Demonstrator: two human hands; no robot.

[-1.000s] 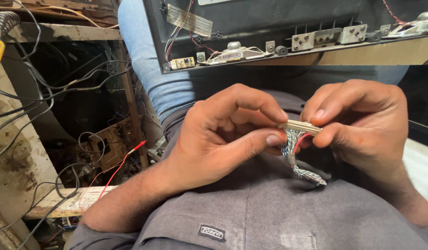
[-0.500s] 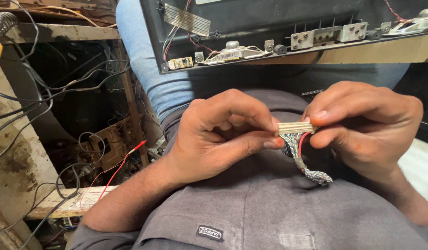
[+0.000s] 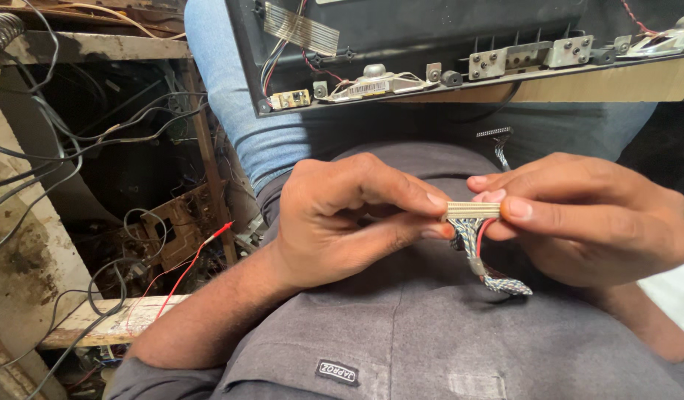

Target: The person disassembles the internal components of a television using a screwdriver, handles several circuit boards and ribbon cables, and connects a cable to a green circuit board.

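Left hand (image 3: 349,222), right hand (image 3: 594,222): fingertips pinched.

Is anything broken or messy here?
Yes. The black panel on the person's lap is opened up, with bare metal brackets and loose wires showing. Both hands, left hand and right hand, pinch a flat connector with its cable hanging unplugged. Tangled wires clutter the shelves beside.
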